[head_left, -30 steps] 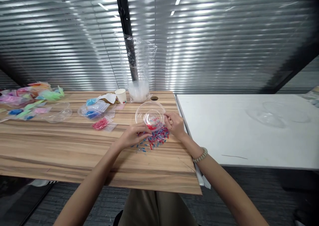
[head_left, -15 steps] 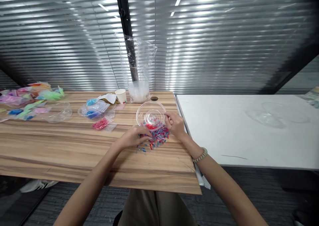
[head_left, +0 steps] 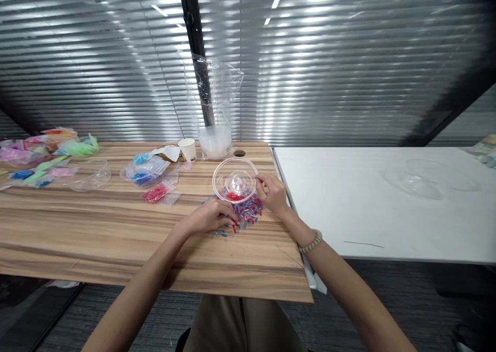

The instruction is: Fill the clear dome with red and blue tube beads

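Note:
A heap of small red and blue tube-like pieces (head_left: 248,213) lies on the wooden table. Over its far side rests a round clear plastic bowl (head_left: 220,175), with red pieces showing in or through its bottom. My right hand (head_left: 272,193) is closed on the bowl's right rim, thumb and fingers pinched. At the heap's left edge is my left hand (head_left: 215,215), fingers bent and pressed together among the pieces. What those fingertips hold, if anything, is too small to make out.
Left of the heap are a bag of pink-red pieces (head_left: 155,193), clear containers with blue bags (head_left: 143,172) and a paper cup (head_left: 188,149). Behind stands a tall clear bag (head_left: 215,140). Colourful bags (head_left: 77,146) lie far left. Clear plastic containers (head_left: 416,183) rest on the white table (head_left: 329,202).
My left hand has shifted slightly, its fingers drawn closer together at the heap's edge. The bowl has barely moved, and my right hand keeps its grip on the rim.

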The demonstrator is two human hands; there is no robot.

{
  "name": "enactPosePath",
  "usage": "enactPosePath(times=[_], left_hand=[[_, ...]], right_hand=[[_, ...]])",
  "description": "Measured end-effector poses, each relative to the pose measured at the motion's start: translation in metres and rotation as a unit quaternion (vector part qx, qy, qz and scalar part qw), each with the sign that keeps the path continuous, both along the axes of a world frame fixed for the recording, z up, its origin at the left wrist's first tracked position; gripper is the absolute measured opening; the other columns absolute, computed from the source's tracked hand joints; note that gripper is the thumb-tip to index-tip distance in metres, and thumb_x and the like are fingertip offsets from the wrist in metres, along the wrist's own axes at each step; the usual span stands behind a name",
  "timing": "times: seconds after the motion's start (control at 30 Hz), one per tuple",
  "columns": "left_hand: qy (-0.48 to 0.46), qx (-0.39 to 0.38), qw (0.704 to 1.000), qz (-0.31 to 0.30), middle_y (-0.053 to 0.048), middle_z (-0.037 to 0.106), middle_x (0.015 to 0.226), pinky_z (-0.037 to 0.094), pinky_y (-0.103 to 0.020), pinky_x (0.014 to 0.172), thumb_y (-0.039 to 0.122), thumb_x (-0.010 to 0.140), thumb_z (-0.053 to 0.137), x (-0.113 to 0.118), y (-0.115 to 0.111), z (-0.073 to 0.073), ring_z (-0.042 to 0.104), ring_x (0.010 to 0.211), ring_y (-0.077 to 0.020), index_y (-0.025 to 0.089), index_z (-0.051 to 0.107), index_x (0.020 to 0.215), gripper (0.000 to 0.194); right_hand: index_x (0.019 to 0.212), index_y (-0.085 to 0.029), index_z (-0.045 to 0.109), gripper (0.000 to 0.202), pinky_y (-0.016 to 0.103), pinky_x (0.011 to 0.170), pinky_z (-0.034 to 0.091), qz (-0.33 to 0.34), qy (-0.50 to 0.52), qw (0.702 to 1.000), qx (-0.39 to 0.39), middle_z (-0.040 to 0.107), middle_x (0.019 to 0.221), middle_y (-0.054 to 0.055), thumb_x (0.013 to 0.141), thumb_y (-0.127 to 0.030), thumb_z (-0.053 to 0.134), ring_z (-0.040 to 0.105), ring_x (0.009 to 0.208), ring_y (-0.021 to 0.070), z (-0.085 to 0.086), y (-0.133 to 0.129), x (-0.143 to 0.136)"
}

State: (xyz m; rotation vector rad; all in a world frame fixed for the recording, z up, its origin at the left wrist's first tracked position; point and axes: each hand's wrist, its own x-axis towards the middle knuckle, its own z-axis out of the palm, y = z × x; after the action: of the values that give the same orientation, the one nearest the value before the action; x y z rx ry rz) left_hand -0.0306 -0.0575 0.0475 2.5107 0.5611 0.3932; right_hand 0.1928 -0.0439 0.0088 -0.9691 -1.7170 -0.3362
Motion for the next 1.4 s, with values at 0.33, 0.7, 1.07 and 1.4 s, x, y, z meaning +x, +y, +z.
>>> enactPosePath(times=[0.33,0.7,1.07,1.4], left_hand=[[0.021,-0.001,1.0,-0.005,-0.003,0.069,0.081,0.045,-0.02,0.068,0.015,0.081,0.056,-0.0001,0.0024,-0.0045,0.063,0.074,-0.0126,0.019,0.07,0.083,0.015],[0.028,0.017,0.999,-0.001,-0.004,0.069,0.085,0.044,-0.019,0.069,0.016,0.082,0.055,0.0004,0.0022,-0.0065,0.062,0.076,-0.0125,0.018,0.068,0.084,0.014],[0.047,-0.004,0.999,-0.003,-0.004,0.068,0.087,0.043,-0.018,0.07,0.021,0.084,0.055,0.0008,0.0021,-0.0073,0.061,0.077,-0.012,0.017,0.067,0.085,0.013],[0.05,-0.025,0.998,-0.009,-0.003,0.067,0.084,0.042,-0.018,0.068,0.021,0.085,0.052,0.0032,-0.0001,-0.0055,0.06,0.075,-0.0111,0.016,0.067,0.081,0.016]], right_hand=[[0.089,-0.019,0.059,0.015,0.031,0.066,0.05,-0.003,0.003,1.0,-0.002,0.067,0.082,0.005,0.084,-0.016,0.045,0.062,0.073,0.0176,-0.0022,0.0013,0.0004],[0.09,-0.018,0.059,0.015,0.031,0.067,0.049,-0.004,-0.007,1.0,-0.001,0.067,0.081,0.006,0.084,-0.015,0.045,0.061,0.073,0.0183,-0.0003,0.0002,0.0001],[0.09,-0.018,0.06,0.016,0.029,0.066,0.049,-0.006,-0.008,1.0,-0.016,0.067,0.082,0.005,0.084,-0.016,0.045,0.062,0.072,0.017,-0.0013,0.0004,-0.0003],[0.091,-0.018,0.06,0.016,0.029,0.067,0.048,-0.006,-0.012,1.0,-0.026,0.068,0.083,0.005,0.084,-0.015,0.046,0.062,0.074,0.017,-0.0013,0.0,-0.0007]])
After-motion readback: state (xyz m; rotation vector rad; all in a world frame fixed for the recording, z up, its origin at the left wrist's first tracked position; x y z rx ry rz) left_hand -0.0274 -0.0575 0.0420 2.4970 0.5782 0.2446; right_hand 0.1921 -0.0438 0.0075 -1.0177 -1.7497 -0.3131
